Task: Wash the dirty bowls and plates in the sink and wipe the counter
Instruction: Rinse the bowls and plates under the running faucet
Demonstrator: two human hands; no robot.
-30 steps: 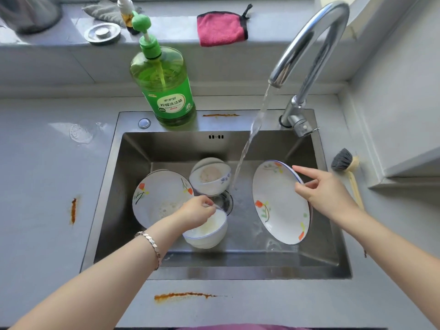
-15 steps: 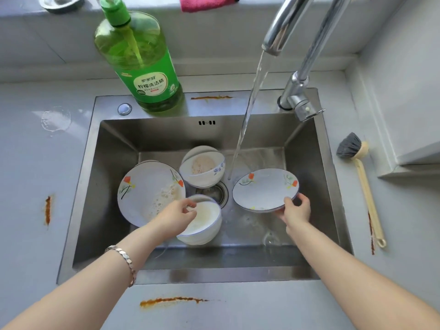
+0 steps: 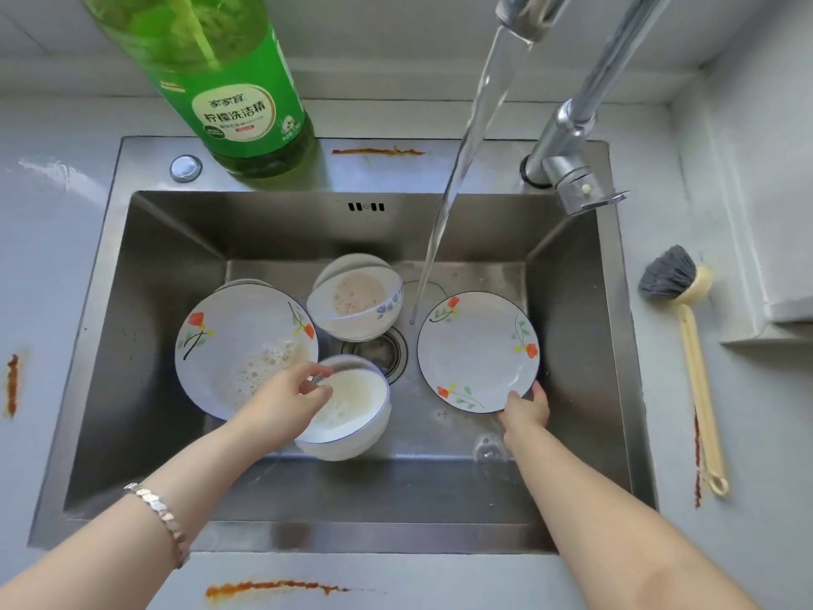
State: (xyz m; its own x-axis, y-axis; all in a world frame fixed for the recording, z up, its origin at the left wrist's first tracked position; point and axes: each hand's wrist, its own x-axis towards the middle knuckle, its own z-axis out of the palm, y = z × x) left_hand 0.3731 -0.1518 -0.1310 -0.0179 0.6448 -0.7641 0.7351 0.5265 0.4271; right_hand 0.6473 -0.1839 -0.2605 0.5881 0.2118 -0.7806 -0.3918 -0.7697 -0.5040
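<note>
Head view: left hand [image 3: 286, 405] angled down, pinching near bowl [image 3: 357, 416] rim; right hand [image 3: 525, 410] grips right plate [image 3: 477, 350] edge.

Sink [image 3: 374, 539], one. Flowered plates, two — left plate [image 3: 228, 345], right plate [image 3: 477, 350]. Soiled bowls showing, two — far bowl [image 3: 356, 297], near bowl [image 3: 352, 402]. Detergent bottle [image 3: 237, 116], one. Faucet [image 3: 567, 125], one. Dish brush [image 3: 686, 328], one. Bracelet [image 3: 160, 517], one. Orange streaks [image 3: 272, 587], four.

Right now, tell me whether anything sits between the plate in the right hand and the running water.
Nothing visible does. The right hand grips the plate by its near rim; the water stream lands on bare sink floor just off its far left edge, with the tilted bowl beyond.
</note>
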